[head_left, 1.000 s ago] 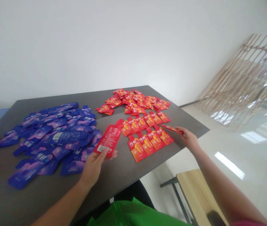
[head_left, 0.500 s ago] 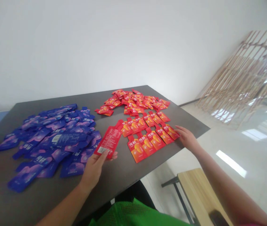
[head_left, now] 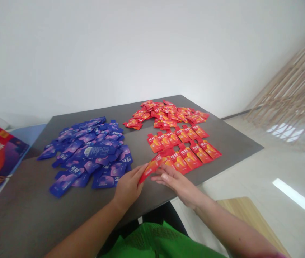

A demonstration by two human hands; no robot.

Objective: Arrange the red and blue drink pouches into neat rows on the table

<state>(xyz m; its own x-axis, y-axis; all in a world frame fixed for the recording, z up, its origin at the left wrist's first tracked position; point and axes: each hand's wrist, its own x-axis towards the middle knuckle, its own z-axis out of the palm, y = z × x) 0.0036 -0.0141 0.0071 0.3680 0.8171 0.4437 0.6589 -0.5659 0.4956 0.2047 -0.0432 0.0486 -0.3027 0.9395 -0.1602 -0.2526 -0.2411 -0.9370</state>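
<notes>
Clear to cross above the sachet rows (head_left: 188, 157) and to their right, over bare tabletop (head_left: 235, 143) out to its corner. Blocked close behind them by the red heap (head_left: 165, 114); crowded at their near-left end by the left hand (head_left: 128, 188), right hand (head_left: 176, 182) and held sachet (head_left: 151, 167). Passable farther left along a bare strip, then stopped by the blue heap (head_left: 88, 147)

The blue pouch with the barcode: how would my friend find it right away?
On the dark grey table, look at the heap of blue pouches, left of the red pouches. The barcode pouch lies on top, near the heap's middle. It shows a white barcode, while pouches around it show pinkish-purple pictures.
</notes>
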